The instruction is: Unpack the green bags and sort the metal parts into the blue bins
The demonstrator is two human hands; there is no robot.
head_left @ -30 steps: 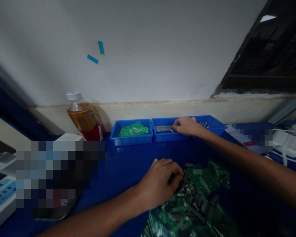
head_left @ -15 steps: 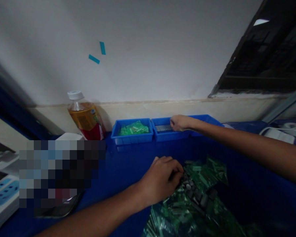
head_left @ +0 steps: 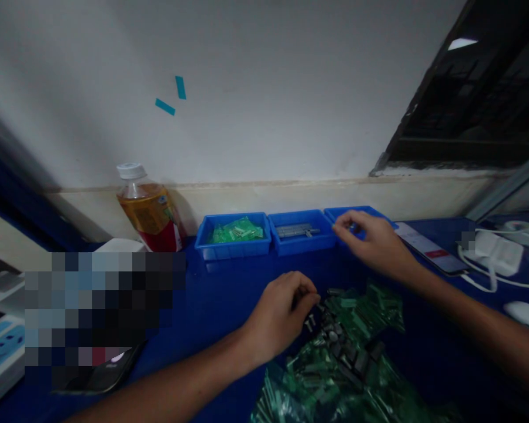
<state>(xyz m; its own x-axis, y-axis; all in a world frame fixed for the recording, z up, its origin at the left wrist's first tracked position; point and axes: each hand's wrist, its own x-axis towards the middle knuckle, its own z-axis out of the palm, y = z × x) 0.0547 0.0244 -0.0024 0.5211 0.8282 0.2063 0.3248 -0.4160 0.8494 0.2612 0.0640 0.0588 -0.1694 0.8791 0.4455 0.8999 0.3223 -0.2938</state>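
Observation:
My left hand (head_left: 282, 308) is closed in a pinch at the left edge of a pile of small dark metal parts (head_left: 337, 341); what its fingertips hold is hidden. Small screws (head_left: 310, 322) lie just below those fingertips. Green plastic bags (head_left: 361, 311) of thin strip-like pieces surround the pile. My right hand (head_left: 372, 241) hovers in front of the right blue tray (head_left: 357, 209), thumb and forefinger curved, with nothing visible between them. Grey rod-like parts (head_left: 293, 230) lie in rows in the middle blue tray (head_left: 302, 244).
Green packets (head_left: 238, 230) fill the left blue tray (head_left: 235, 251). A drink bottle (head_left: 152, 214) stands against the wall. At right lie a phone (head_left: 432, 249) and a white charger (head_left: 498, 252) with cables. A power strip (head_left: 4, 352) sits at far left.
My right hand has come out of the middle tray and moved right and toward me, uncovering the grey parts. My left hand has shifted slightly left, exposing screws under its fingers.

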